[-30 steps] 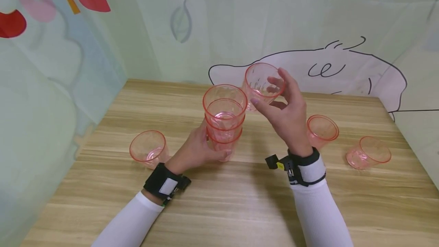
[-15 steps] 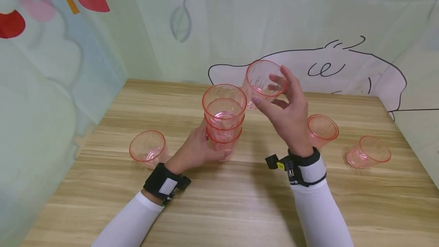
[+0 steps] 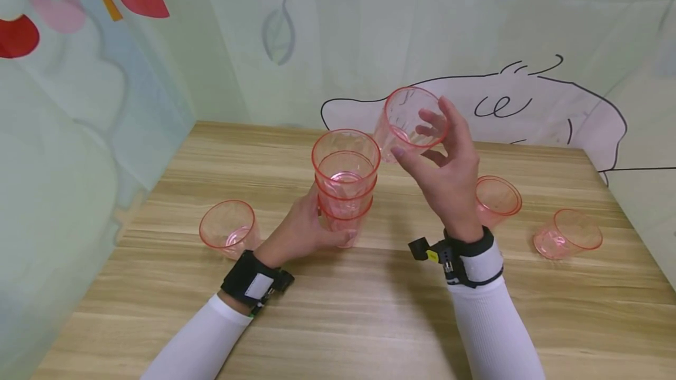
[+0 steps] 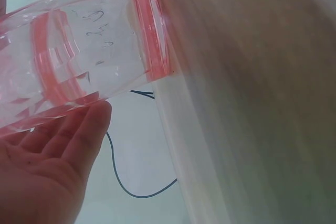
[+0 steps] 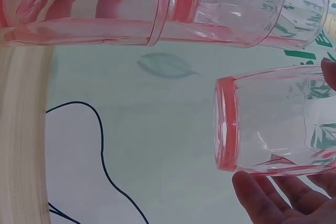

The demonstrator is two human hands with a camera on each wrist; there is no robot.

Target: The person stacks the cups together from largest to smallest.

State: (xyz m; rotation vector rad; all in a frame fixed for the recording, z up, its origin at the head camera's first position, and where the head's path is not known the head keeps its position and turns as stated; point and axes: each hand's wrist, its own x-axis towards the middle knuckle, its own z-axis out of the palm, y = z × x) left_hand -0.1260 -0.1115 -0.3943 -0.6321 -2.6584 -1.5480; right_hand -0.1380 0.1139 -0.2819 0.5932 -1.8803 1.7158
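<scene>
In the head view, my left hand (image 3: 306,227) grips a stack of clear pinkish plastic cups (image 3: 345,192) low on its side, near the table's middle. Three red rims show, one above another. My right hand (image 3: 449,172) holds a single matching cup (image 3: 409,122) in the air, mouth up, thumb near its rim and fingers on the far side. That cup is just right of the stack's top and behind it. From the right wrist, a gap separates the held cup (image 5: 268,124) from the stack (image 5: 105,9). In the left wrist view, fingers lie along the stack (image 4: 105,40).
One cup (image 3: 229,230) stands on the wooden table (image 3: 338,321) left of my left forearm. Past my right wrist stand a cup with a doubled rim (image 3: 497,198) and another cup (image 3: 567,236). A printed cloth (image 3: 359,34) hangs behind the table.
My right hand has moved slightly up and to the right with its cup, away from the stack. My left hand and the stack stay where they were.
</scene>
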